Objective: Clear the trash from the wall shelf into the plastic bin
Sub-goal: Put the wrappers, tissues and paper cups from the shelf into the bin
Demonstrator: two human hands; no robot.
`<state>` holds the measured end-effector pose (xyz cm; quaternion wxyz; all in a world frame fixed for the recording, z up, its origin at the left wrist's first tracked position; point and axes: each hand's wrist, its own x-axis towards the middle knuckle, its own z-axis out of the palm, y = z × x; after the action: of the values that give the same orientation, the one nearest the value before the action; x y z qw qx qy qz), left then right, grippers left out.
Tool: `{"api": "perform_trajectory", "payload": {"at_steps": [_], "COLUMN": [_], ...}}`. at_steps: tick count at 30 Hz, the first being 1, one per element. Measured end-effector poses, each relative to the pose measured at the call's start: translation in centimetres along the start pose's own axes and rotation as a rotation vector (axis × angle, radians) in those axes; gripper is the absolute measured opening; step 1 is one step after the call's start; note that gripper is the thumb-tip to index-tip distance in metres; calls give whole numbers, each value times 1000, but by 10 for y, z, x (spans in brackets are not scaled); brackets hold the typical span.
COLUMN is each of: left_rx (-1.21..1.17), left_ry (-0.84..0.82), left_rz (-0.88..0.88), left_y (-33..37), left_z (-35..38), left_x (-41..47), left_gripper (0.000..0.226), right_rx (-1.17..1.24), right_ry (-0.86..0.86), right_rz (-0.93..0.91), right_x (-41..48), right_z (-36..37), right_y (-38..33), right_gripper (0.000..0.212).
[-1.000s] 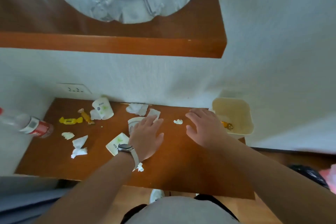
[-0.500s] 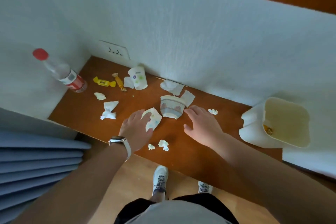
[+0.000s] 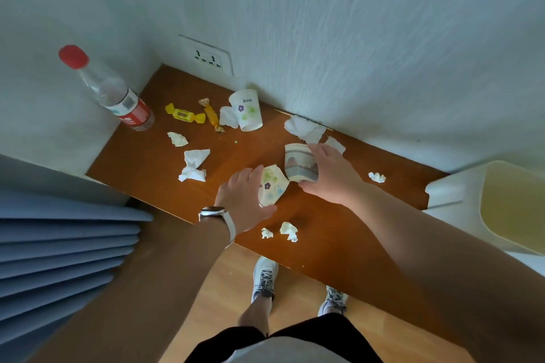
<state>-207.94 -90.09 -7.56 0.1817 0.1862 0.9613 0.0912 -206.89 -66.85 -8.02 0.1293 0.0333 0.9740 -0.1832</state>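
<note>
Far left of the frame: blue pleated curtain [image 3: 59,244], out of play. Upper left, upright in the corner of the shelf [image 3: 153,162], a clear bottle [image 3: 118,97] with a red cap; likely the heaviest piece here, smooth, best taken round the body. Just right of that, a yellow sweet [image 3: 184,114] and an orange sweet [image 3: 211,115], close together; tiny, crinkly, a fingertip pinch each. Next along, by the wall, a flowered cup [image 3: 247,110] standing with a bit of tissue against its side. Lower, mid-left, a small tissue scrap [image 3: 177,138] and a bigger tissue twist [image 3: 194,165]; feather-light, soft, easily scattered, better gathered in a fistful. Centre frame now: left hand [image 3: 241,197] pinching a flattened cup [image 3: 272,186], fingers over the top edge, thumb hooked at the lower one. Right beside, right hand [image 3: 333,177] wrapped round a crushed cup [image 3: 299,166], thumb in front. Both paper, near weightless, already buckled, so no harm in squeezing. Behind, a tissue wad [image 3: 305,128] at the wall. Near the front edge, a front scrap [image 3: 289,231] with a smaller crumb beside, likely one nudge from the floor. Further right, a lone scrap [image 3: 377,177]. Far right, just past the shelf end, the plastic bin [image 3: 460,215], mouth open. Nothing between hands and bin bar that lone scrap.
</note>
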Motion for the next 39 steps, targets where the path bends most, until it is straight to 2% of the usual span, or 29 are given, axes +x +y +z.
{"api": "perform_trajectory", "payload": {"at_steps": [7,19,26,33,39], "left_rx": [10,-98,-110,-155,-142], "left_ry": [34,132,235,179,151], "left_rz": [0,63,329,471,600], "left_y": [1,26,86,176,254], "left_z": [7,-23,-60,-79,-78], "left_x": [8,-12,-5,6,4], "left_gripper": [92,88,85,90,94], "right_rx": [25,92,129,174,239], "right_ry": [19,196,328,445,506], "right_rz": [22,44,146,287,396], "right_x": [-4,-81,-136,-198,-242], "right_z": [6,-31,-73,-122,-134], "right_y": [-1,7,26,73,125], "right_gripper": [95,77,79,77,79]}}
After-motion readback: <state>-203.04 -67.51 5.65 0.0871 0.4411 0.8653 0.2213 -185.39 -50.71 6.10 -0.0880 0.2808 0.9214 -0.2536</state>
